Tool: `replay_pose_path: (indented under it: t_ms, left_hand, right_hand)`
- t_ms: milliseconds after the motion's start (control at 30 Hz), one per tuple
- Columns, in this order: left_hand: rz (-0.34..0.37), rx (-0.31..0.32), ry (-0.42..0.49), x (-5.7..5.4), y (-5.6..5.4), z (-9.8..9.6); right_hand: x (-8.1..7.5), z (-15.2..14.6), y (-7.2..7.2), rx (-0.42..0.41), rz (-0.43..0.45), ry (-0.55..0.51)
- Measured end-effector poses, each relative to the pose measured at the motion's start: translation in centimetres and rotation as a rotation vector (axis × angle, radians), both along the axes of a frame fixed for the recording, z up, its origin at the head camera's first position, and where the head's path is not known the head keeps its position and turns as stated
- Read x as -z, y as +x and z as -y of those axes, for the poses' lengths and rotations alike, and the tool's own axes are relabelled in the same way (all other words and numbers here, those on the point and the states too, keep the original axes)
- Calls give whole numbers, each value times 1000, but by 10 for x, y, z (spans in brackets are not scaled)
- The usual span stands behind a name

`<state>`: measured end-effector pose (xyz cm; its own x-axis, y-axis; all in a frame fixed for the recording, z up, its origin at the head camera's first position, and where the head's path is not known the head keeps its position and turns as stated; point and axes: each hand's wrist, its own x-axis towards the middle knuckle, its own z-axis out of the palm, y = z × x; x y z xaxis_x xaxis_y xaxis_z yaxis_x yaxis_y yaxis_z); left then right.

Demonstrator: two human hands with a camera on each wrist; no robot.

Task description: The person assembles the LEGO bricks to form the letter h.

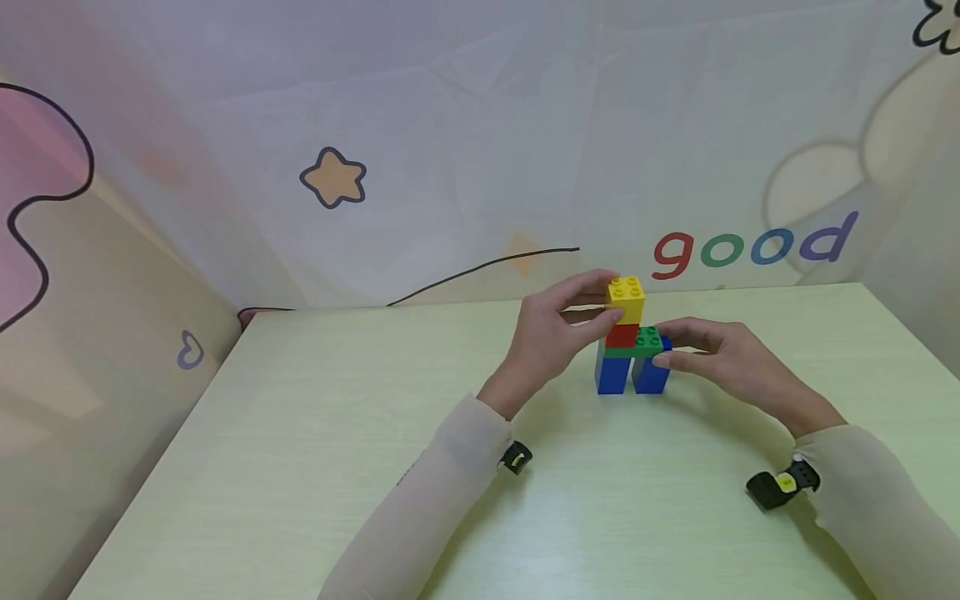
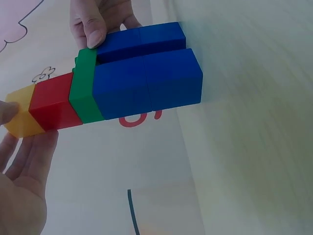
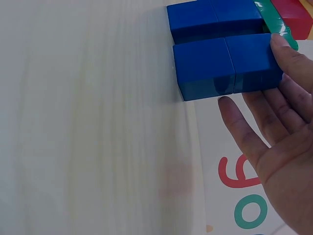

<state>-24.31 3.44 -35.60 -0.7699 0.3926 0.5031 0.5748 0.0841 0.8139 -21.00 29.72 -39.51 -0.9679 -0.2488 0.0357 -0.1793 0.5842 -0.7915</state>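
Note:
A small structure of toy building bricks stands upright on the table. Two legs of stacked blue bricks (image 2: 149,81) carry a flat green brick (image 1: 648,340). On the green brick's left end sits a red brick (image 1: 622,336), topped by a yellow brick (image 1: 626,302). My left hand (image 1: 551,325) pinches the yellow brick between thumb and fingers. My right hand (image 1: 720,354) grips the right blue leg near its top, thumb in front by the green brick and fingers behind, as the right wrist view shows.
The pale wooden table (image 1: 315,450) runs back to a printed cloth wall (image 1: 465,167) just behind the bricks. Each sleeve cuff has a black strap, one of them at the right wrist (image 1: 780,486).

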Motion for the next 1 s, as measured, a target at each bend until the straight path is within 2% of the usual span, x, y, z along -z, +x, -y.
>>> replay_pose_path:
  t_ms: [267,567,1000]
  left_hand:
    - [-22,11,-9,1,0,1]
    - [-126,7,-101,0,-1,3]
    - [-223,5,-241,-5,-1,6]
  right_hand:
    - [1,0,-1,-3,3,-1]
    - [0,0,0,5,4,1]
    - [0,1,1,5,-6,10]
